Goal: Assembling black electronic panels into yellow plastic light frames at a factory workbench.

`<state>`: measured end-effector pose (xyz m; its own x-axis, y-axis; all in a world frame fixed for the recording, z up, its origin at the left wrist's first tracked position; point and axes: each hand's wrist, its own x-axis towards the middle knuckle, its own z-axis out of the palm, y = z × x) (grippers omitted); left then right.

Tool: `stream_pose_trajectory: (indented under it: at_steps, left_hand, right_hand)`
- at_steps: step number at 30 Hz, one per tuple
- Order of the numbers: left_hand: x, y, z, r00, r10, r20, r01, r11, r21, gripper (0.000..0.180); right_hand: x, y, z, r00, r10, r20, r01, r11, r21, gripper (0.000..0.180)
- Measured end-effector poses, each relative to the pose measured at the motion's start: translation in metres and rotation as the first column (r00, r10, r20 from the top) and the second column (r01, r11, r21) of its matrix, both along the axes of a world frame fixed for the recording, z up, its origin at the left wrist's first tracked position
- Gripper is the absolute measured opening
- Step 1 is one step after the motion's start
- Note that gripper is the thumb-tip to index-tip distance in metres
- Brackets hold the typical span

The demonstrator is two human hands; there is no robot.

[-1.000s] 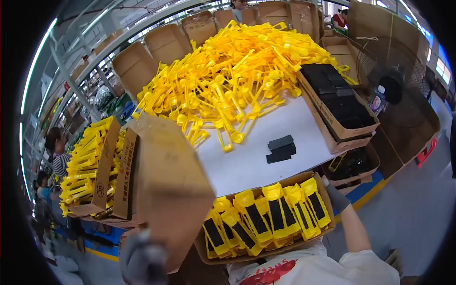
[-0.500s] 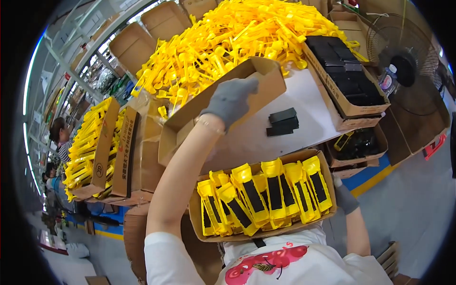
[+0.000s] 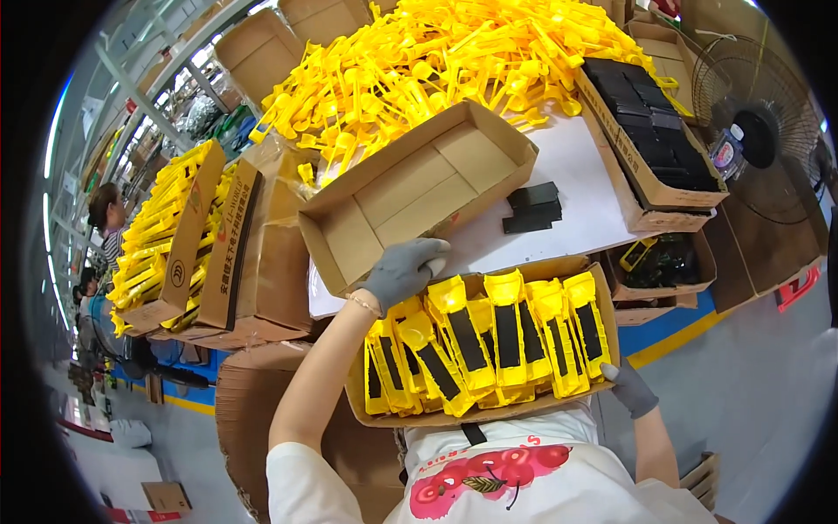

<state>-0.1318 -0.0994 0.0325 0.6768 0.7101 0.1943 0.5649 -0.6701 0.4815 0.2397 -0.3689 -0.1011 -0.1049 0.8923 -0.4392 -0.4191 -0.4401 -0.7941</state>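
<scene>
My left hand (image 3: 401,272), in a grey glove, is at the near wall of a long, shallow cardboard box (image 3: 415,196) with nothing in it. Its fingers are loosely bent and slightly apart, holding nothing that I can see. Close to my body is a second cardboard box (image 3: 489,414), filled with upright yellow plastic parts (image 3: 454,327) that bear black strips. My right hand (image 3: 632,390), also gloved, grips this box's right side with the thumb at the rim; its other fingers are partly hidden. Several flat black pieces (image 3: 532,208) lie on the white tabletop beyond.
A large heap of yellow plastic parts (image 3: 436,65) covers the table's far side. Black pads fill a box (image 3: 646,131) at right, near a fan (image 3: 755,131) and a bottle (image 3: 726,150). At left, another box (image 3: 188,249) holds yellow parts. People (image 3: 109,214) are farther back.
My left hand has moved nearer, from over the shallow box to its near wall, uncovering the box's inside. My right hand stays at the filled box's side. The view has shifted slightly.
</scene>
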Motion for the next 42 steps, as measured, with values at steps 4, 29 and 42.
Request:
stream_pose_trajectory:
  at_steps: [4,29,42]
  left_hand:
    - [-0.001,0.015,-0.010,0.979,-0.039,-0.201,-0.090,0.798,-0.596,0.034]
    - [-0.076,-0.086,-0.009,0.830,0.515,0.216,0.205,0.078,-0.976,0.073]
    - [-0.230,-0.231,0.011,0.465,0.866,-0.185,0.294,-0.348,-0.890,0.054]
  right_hand:
    - [-0.012,-0.005,0.004,0.998,-0.053,0.044,0.053,0.999,0.001,0.086]
    - [-0.080,0.023,0.017,0.963,-0.231,0.139,0.161,0.906,0.391,0.057]
    - [-0.201,0.072,0.102,0.898,0.424,0.120,-0.439,0.886,0.150,0.064]
